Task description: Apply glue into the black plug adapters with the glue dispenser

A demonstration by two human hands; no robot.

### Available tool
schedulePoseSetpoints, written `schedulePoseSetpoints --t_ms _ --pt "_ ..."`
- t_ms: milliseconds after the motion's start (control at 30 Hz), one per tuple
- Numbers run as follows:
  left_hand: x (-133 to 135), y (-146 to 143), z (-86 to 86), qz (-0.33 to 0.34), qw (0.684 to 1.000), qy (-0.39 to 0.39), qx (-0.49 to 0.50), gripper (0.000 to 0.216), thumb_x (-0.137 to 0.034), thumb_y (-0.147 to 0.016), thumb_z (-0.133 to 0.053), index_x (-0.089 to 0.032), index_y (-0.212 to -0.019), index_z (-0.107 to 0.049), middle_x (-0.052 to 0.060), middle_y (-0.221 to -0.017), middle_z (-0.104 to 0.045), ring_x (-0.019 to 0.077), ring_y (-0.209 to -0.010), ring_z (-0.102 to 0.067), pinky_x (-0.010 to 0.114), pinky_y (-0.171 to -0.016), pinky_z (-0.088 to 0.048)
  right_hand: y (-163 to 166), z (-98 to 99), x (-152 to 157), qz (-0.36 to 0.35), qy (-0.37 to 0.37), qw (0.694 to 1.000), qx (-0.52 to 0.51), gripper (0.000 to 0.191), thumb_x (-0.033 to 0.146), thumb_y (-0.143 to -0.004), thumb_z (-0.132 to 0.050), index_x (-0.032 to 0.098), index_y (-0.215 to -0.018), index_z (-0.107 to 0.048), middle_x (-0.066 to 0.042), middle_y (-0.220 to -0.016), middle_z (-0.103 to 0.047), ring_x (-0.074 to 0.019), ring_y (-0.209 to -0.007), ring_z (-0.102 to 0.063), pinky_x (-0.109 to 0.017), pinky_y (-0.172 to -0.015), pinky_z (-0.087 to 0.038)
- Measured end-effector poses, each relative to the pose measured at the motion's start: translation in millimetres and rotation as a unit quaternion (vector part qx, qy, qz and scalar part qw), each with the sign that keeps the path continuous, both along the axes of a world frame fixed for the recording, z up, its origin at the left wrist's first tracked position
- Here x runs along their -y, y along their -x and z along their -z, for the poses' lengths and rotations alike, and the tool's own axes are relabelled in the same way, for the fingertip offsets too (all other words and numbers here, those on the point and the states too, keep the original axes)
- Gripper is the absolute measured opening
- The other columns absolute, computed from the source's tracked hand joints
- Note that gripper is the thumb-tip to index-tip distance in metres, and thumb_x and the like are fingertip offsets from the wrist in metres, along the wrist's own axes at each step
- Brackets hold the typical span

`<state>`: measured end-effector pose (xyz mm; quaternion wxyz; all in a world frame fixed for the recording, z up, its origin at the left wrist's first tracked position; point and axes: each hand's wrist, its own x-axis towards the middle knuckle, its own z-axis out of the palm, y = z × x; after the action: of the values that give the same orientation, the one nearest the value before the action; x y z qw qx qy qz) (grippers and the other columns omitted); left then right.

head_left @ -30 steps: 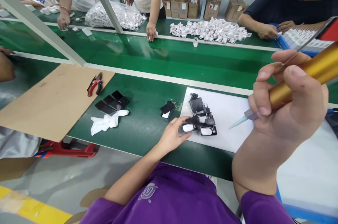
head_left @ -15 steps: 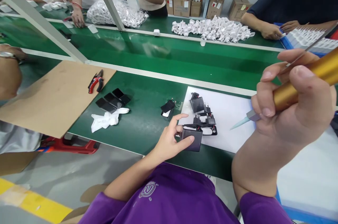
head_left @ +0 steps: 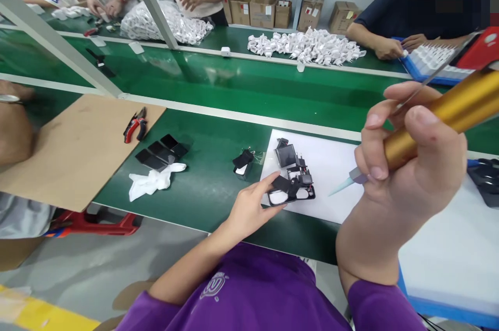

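One white sheet (head_left: 331,157) between hands. Right hand (head_left: 417,149) wraps gold-barrelled dispensing tool (head_left: 460,102). Left hand (head_left: 247,210) pinches near black plug casing (head_left: 278,197) by edge; other casings (head_left: 306,179) crowd just past its fingertips. Pale-blue nozzle (head_left: 341,186) points leftward from right hand, apart from casings. Judged best: casing steady and level, approach slow, tip clear of left fingers and neighbouring casings.

A purple shirt (head_left: 273,289) carries a pale logo (head_left: 212,286) (B or 3, unclear).
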<state>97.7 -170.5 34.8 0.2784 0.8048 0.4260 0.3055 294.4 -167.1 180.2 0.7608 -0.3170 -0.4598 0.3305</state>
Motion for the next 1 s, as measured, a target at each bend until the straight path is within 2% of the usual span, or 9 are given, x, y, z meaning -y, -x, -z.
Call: schedulePoseSetpoints --t_ms 100,267,433,533,700,800,900,1000 --pt "-0.7 -4.6 -12.3 -0.010 1.000 -0.011 -0.013 0.063 -0.033 -0.075 -0.074 -0.026 -0.131 -0.047 0.001 -0.097 -0.073 0.0185 -0.085 -0.071 0.028 -0.077 -0.057 4.0 -1.4 3.4 -0.013 0.002 1.000 0.000 0.014 0.024 -0.083 -0.056 0.019 -0.089 -0.068 0.000 -0.072 -0.058 -0.0015 -0.030 -0.035 -0.019 -0.023 -0.019" --pt "0.4 -14.7 -38.1 0.006 0.999 -0.027 -0.019 0.064 -0.037 -0.072 -0.076 -0.024 -0.129 -0.050 0.001 -0.097 -0.073 0.0157 -0.073 -0.071 0.025 -0.072 -0.058 10.5 -4.2 4.1 -0.032 0.001 0.999 -0.004 0.014 0.032 -0.085 -0.056 0.023 -0.087 -0.067 0.001 -0.071 -0.058 -0.0015 -0.030 -0.034 -0.020 -0.025 -0.018" --pt "4.6 -21.1 -57.9 0.003 0.999 -0.042 -0.017 0.079 -0.038 -0.070 -0.077 -0.025 -0.138 -0.038 -0.002 -0.090 -0.073 0.0112 -0.055 -0.064 0.023 -0.062 -0.056 11.2 -4.1 2.0 -0.037 0.009 0.999 0.009 0.014 0.036 -0.086 -0.057 0.026 -0.086 -0.066 0.001 -0.071 -0.058 -0.0024 -0.030 -0.036 -0.022 -0.026 -0.019" --pt "7.4 -20.4 -64.5 -0.001 0.998 -0.059 -0.012 0.079 -0.037 -0.071 -0.076 -0.025 -0.138 -0.036 -0.004 -0.084 -0.073 0.0097 -0.050 -0.059 0.021 -0.056 -0.054 10.3 -2.7 1.0 -0.038 0.007 0.999 0.007 0.014 0.037 -0.086 -0.058 0.026 -0.085 -0.066 0.002 -0.070 -0.058 -0.0023 -0.030 -0.036 -0.022 -0.027 -0.019" --pt "10.0 -19.9 -70.0 0.003 0.995 -0.099 -0.005 0.072 -0.036 -0.070 -0.076 -0.026 -0.132 -0.039 -0.003 -0.087 -0.072 0.0115 -0.057 -0.065 0.021 -0.058 -0.055 10.8 -2.3 0.5 -0.047 -0.005 0.999 -0.014 0.018 0.037 -0.086 -0.059 0.021 -0.083 -0.064 0.002 -0.070 -0.059 -0.0022 -0.029 -0.037 -0.021 -0.026 -0.018" --pt "10.1 -20.6 -71.1 0.013 0.992 -0.124 0.004 0.066 -0.035 -0.072 -0.074 -0.024 -0.127 -0.040 0.001 -0.098 -0.072 0.0147 -0.071 -0.070 0.022 -0.063 -0.057 11.0 -2.4 0.2 -0.053 -0.014 0.998 -0.029 0.021 0.037 -0.086 -0.059 0.019 -0.076 -0.058 0.003 -0.068 -0.058 -0.0022 -0.029 -0.037 -0.019 -0.026 -0.020" --pt "9.7 -20.5 -71.2 0.021 0.989 -0.146 0.010 0.062 -0.036 -0.073 -0.073 -0.024 -0.125 -0.041 0.002 -0.102 -0.071 0.0173 -0.081 -0.072 0.024 -0.067 -0.058 10.4 -1.9 -0.2 -0.055 -0.018 0.998 -0.030 0.027 0.039 -0.086 -0.059 0.019 -0.070 -0.053 0.004 -0.066 -0.055 -0.0021 -0.029 -0.037 -0.018 -0.025 -0.020" --pt "8.9 -20.0 -71.1 0.026 0.989 -0.149 0.009 0.059 -0.037 -0.074 -0.073 -0.024 -0.123 -0.042 0.002 -0.101 -0.071 0.0180 -0.082 -0.072 0.025 -0.069 -0.058 9.4 -1.5 -0.2 -0.042 -0.013 0.999 -0.012 0.025 0.044 -0.087 -0.057 0.020 -0.078 -0.058 0.003 -0.068 -0.056 -0.0018 -0.029 -0.037 -0.019 -0.026 -0.019"
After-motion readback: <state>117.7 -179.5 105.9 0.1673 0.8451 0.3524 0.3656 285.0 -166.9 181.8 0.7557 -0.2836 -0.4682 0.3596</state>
